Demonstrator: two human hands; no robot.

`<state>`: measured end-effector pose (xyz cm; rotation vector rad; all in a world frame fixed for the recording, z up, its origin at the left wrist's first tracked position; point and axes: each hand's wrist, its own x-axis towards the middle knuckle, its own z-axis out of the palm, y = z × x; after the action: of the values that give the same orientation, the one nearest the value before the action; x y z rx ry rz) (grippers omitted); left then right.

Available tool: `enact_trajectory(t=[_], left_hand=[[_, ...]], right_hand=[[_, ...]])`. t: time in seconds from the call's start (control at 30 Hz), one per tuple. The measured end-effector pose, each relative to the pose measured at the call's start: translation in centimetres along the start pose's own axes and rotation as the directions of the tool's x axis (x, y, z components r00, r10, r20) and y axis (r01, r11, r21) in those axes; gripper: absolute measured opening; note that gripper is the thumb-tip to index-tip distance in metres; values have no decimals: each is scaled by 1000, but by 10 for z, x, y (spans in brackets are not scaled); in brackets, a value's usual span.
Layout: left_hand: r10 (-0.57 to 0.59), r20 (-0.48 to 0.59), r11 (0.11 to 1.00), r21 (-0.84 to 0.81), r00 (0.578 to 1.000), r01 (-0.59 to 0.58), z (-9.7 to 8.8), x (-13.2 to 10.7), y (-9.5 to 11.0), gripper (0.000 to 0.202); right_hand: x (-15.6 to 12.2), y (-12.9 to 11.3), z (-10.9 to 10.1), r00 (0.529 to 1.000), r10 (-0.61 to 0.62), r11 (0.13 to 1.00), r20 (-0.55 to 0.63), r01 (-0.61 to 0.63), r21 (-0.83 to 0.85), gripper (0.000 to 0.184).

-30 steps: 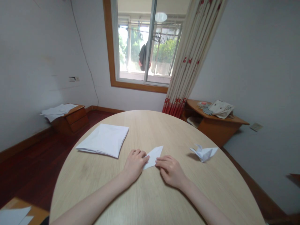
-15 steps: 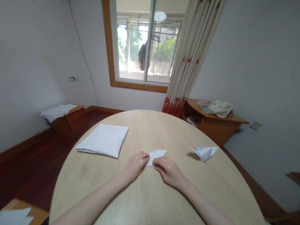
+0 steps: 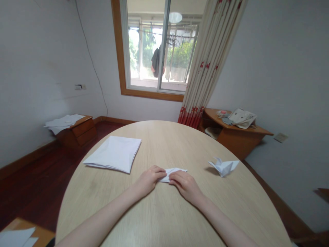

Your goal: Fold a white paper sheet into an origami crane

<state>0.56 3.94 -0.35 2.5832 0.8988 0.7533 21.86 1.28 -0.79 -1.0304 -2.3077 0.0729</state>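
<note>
A small folded piece of white paper [image 3: 167, 175] lies on the round wooden table [image 3: 159, 212], between my two hands. My left hand [image 3: 151, 178] has its fingers closed on the paper's left end. At the near right part of the paper, my right hand [image 3: 183, 183] grips it with thumb and fingers together. The fingertips of both hands cover parts of the folds. To the right stands a folded paper crane [image 3: 223, 167], apart from my hands.
A stack of white paper sheets [image 3: 113, 152] lies on the table's left side. Beyond the table are a low drawer cabinet [image 3: 82, 132] with papers, a corner desk [image 3: 239, 137] with a cloth bag [image 3: 243, 118], and a curtain [image 3: 205, 68] by the window.
The paper's far edge has come down toward me, so it looks narrower and its right tip sits lower and farther right. Both hands have shifted only slightly.
</note>
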Motion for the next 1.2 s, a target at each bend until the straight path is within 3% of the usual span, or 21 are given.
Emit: enact_trajectory(t=[0.2, 0.37, 0.63, 0.93, 1.1, 1.2], left_hand=[[-49, -57, 990, -132, 997, 41, -1, 1, 4, 31], [-72, -56, 988, -140, 996, 64, -3, 2, 9, 25], [-97, -65, 990, -112, 993, 90, -4, 2, 15, 14], [-128, -53, 985, -122, 990, 121, -2, 3, 15, 14], [-177, -67, 978, -123, 982, 168, 2, 2, 12, 15], [-146, -53, 981, -133, 988, 138, 2, 3, 11, 14]], right_hand=[[1, -3, -1, 1000, -7, 999, 0, 7, -51, 21], [2, -8, -2, 1000, -2, 999, 27, 3, -41, 23], [2, -11, -4, 993, 115, 991, -6, -114, 72, 19], [2, -12, -4, 997, 73, 994, 14, -74, 81, 20], [3, -13, -3, 994, 108, 985, 15, -109, 131, 15], [3, -12, -1, 992, 128, 980, 25, -130, 149, 13]])
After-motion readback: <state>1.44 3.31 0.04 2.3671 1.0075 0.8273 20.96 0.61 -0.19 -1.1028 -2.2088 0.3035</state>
